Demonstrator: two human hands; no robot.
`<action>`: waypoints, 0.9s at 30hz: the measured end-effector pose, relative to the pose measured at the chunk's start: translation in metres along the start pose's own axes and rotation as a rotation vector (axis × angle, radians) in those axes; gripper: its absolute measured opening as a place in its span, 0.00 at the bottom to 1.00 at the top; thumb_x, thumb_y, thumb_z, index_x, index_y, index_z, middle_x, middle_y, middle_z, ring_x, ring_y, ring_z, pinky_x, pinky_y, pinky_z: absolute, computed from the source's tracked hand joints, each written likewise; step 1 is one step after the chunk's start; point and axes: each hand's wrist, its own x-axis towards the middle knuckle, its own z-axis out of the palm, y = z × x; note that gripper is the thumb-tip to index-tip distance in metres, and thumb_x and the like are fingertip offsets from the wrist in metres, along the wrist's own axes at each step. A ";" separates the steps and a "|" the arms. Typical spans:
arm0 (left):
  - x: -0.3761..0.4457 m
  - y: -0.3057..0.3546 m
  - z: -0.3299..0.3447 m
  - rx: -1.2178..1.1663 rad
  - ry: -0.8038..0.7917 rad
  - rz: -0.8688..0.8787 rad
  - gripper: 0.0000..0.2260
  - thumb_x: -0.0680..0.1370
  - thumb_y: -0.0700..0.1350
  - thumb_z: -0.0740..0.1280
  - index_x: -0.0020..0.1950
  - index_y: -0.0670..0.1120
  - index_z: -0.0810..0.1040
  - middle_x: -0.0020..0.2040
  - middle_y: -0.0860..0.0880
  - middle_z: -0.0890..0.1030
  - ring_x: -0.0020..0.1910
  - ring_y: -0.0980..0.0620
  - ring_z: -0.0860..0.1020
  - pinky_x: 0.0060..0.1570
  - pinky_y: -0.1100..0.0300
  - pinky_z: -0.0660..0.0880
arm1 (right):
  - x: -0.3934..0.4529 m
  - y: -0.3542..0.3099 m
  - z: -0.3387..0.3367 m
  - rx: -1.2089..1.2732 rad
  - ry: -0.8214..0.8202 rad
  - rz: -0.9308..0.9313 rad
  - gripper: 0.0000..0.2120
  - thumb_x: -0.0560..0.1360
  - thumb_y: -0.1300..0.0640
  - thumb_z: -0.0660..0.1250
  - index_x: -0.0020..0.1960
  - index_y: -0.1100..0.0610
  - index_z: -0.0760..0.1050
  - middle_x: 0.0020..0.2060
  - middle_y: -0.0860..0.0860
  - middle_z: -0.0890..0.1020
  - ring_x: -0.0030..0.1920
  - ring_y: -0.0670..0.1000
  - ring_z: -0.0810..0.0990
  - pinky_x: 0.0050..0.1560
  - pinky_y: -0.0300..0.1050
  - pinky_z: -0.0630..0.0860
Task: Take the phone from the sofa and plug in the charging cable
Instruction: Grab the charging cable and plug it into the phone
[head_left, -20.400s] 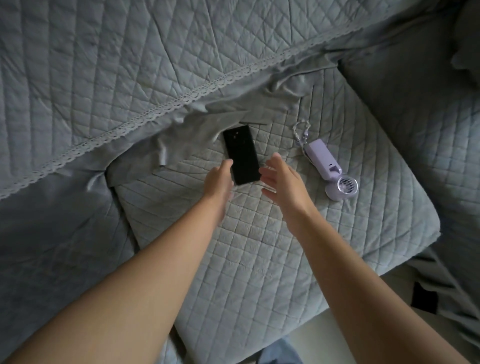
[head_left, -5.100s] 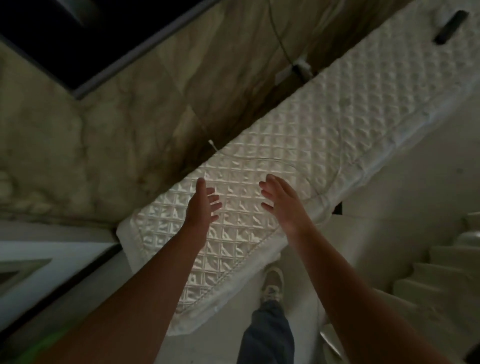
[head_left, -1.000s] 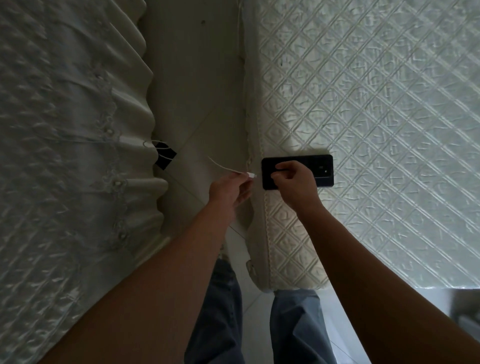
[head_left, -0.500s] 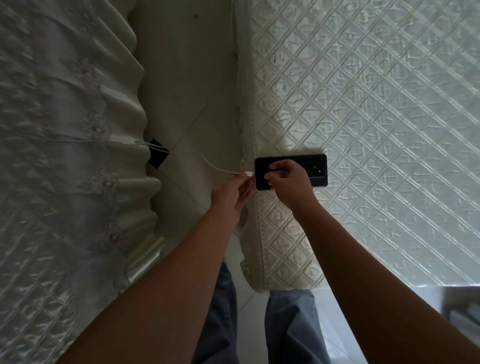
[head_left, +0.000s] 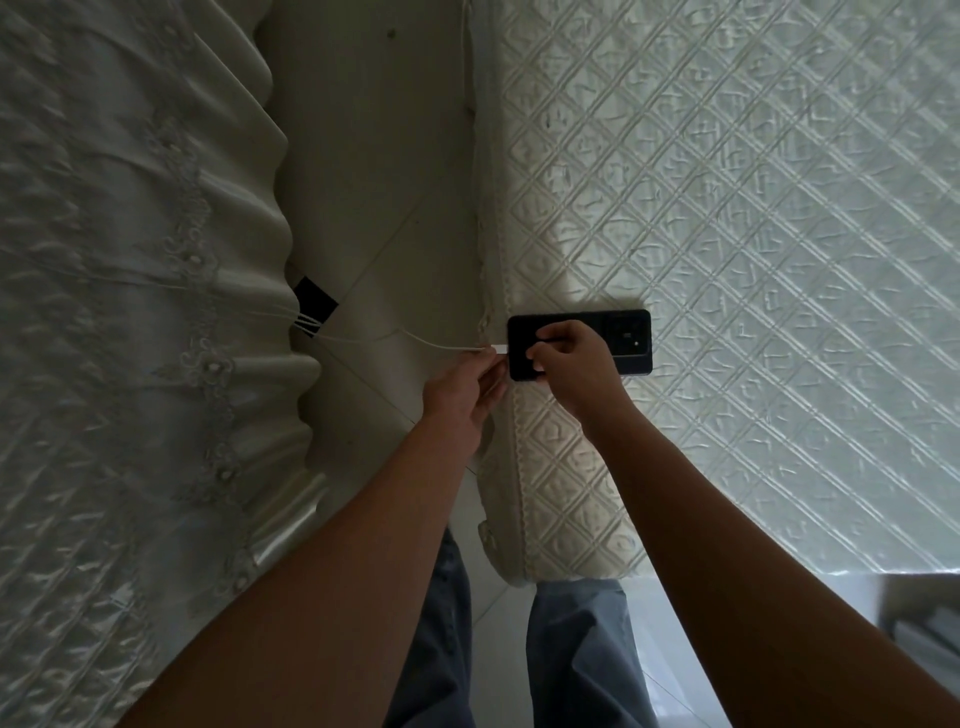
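A: Right, entry for this moment. Where is the phone (head_left: 623, 338)?

B: Black smartphone, lying back up on the white quilted cover (head_left: 753, 260), right at that cover's edge, long axis running 3 to 9 o'clock. Camera block sits at the 3 o'clock end. Seen from the head camera, it lies just past frame centre toward 1 o'clock.

A: Right hand (head_left: 571, 366)?

B: Resting on the phone's 9 o'clock half, fingers curled and pressed on the back, thumb at the near long edge. It pins the phone down against the cover; grip closed on it.

A: Left hand (head_left: 462, 392)?

B: At 9 o'clock of the phone, over the gap between the two covered pieces. Fingertips pinched shut around the white plug of the charging cable (head_left: 415, 340). The plug tip touches the phone's short 9 o'clock edge; how far it is seated I cannot tell.

A: Cable routing?

B: Thin white line running from the pinch toward 9 o'clock, sagging over the pale floor (head_left: 363, 156), reaching a black block (head_left: 314, 301) beside the draped lace-trimmed cover (head_left: 130, 312). Several white strands meet there.

A: Anything else in view?

B: Both bare forearms enter from 6 o'clock; grey trouser legs (head_left: 576, 654) below.
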 end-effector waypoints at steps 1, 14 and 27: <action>0.000 0.000 0.001 0.015 0.011 0.014 0.13 0.76 0.38 0.67 0.59 0.36 0.78 0.47 0.43 0.82 0.42 0.53 0.80 0.43 0.61 0.78 | 0.000 0.000 0.000 0.002 0.000 0.001 0.12 0.71 0.63 0.65 0.54 0.60 0.76 0.48 0.62 0.82 0.50 0.60 0.82 0.54 0.59 0.78; -0.002 -0.007 0.007 -0.006 0.074 0.029 0.13 0.74 0.39 0.70 0.57 0.38 0.79 0.49 0.42 0.82 0.41 0.52 0.81 0.43 0.60 0.79 | 0.001 0.000 0.000 -0.028 -0.002 -0.013 0.12 0.71 0.65 0.64 0.54 0.61 0.76 0.49 0.63 0.82 0.50 0.60 0.81 0.54 0.57 0.78; -0.012 -0.004 0.009 0.039 0.097 0.031 0.13 0.75 0.40 0.68 0.57 0.35 0.79 0.48 0.42 0.82 0.43 0.49 0.80 0.47 0.56 0.78 | -0.004 -0.003 -0.005 -0.009 -0.074 -0.007 0.13 0.72 0.63 0.65 0.57 0.61 0.74 0.51 0.59 0.79 0.50 0.56 0.79 0.51 0.52 0.78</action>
